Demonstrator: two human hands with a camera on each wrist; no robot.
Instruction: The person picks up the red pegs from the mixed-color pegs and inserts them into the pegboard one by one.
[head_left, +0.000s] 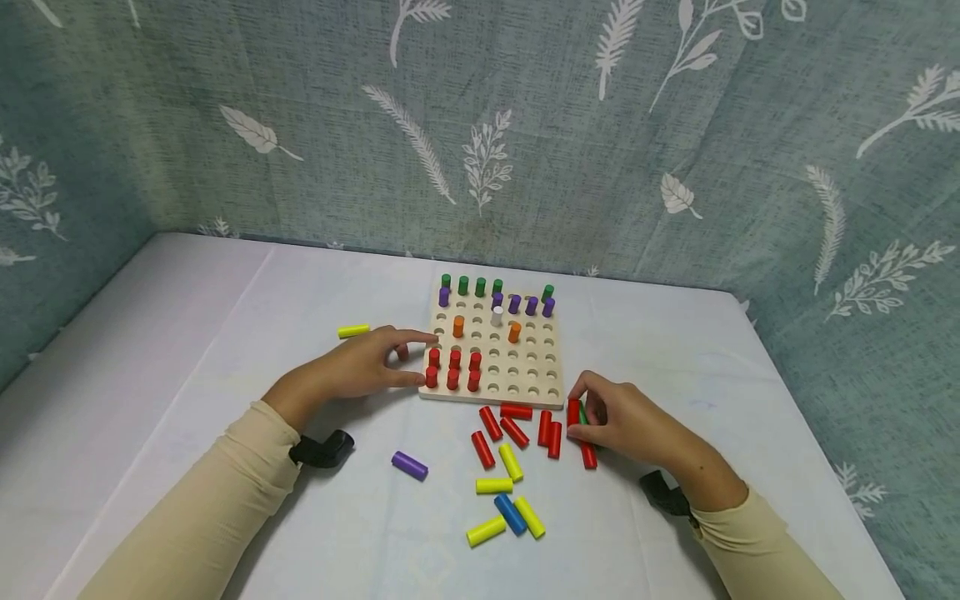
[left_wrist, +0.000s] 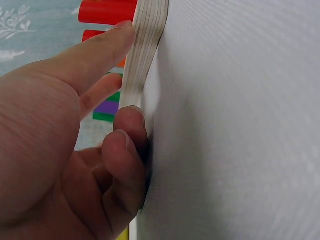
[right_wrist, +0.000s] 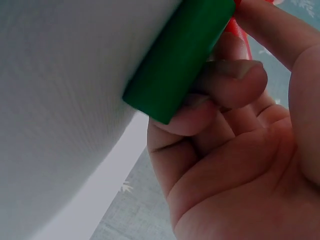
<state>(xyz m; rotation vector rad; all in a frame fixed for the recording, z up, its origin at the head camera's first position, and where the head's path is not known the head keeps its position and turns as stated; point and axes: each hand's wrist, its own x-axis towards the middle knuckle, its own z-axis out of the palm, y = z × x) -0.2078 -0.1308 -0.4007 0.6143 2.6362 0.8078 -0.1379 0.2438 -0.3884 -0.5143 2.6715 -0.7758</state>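
Observation:
A pale wooden pegboard (head_left: 525, 393) with rows of holes lies mid-table. Standing in it are green, purple, orange and red pegs (head_left: 454, 360) and a white one (head_left: 497, 316). My left hand (head_left: 367, 362) rests at the board's left side; its thumb touches the edge (left_wrist: 145, 45) near the red pegs, the index finger reaches over the board, and the other fingers bend loosely. Right of the board's near corner, my right hand (head_left: 626, 417) pinches a red peg (head_left: 573, 413) between thumb and index finger. A green peg (right_wrist: 180, 60) lies against its bent fingers.
Loose red pegs (head_left: 482, 449) are scattered in front of the board. Nearer lie several yellow pegs (head_left: 529, 517) and a blue peg (head_left: 510, 514). A purple peg (head_left: 409, 465) lies at front left, another yellow peg (head_left: 353, 331) beyond my left hand. Patterned curtain (head_left: 480, 125) surrounds the table.

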